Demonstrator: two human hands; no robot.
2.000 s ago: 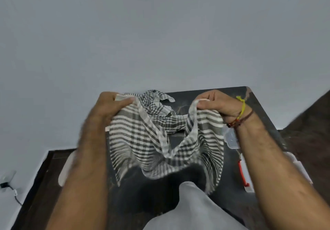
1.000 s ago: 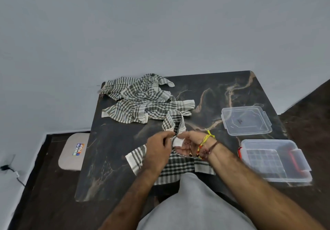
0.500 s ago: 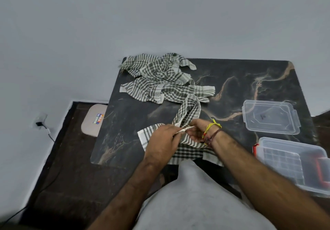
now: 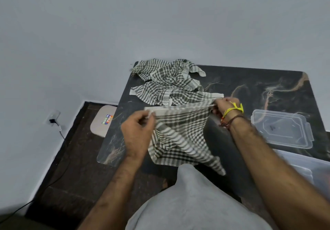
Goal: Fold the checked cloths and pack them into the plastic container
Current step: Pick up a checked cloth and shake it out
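Note:
A grey-and-white checked cloth (image 4: 180,136) hangs stretched between my hands above the near side of the dark marble table (image 4: 259,90). My left hand (image 4: 137,131) pinches its top left corner. My right hand (image 4: 225,107), with yellow and brown threads at the wrist, pinches the top right corner. The cloth's lower part droops, creased, toward my lap. A pile of other checked cloths (image 4: 167,83) lies crumpled at the table's far left. The clear plastic container (image 4: 303,169) sits at the right edge, partly hidden behind my right forearm.
The container's clear lid (image 4: 282,131) lies flat on the table right of my right hand. A pale stool (image 4: 102,120) with a sticker stands on the dark floor left of the table. A wall socket with a cable (image 4: 52,120) is further left.
My hands were close together on the cloth at the table's near edge. They have moved apart and lifted, spreading the cloth's top edge taut. The camera view has shifted left.

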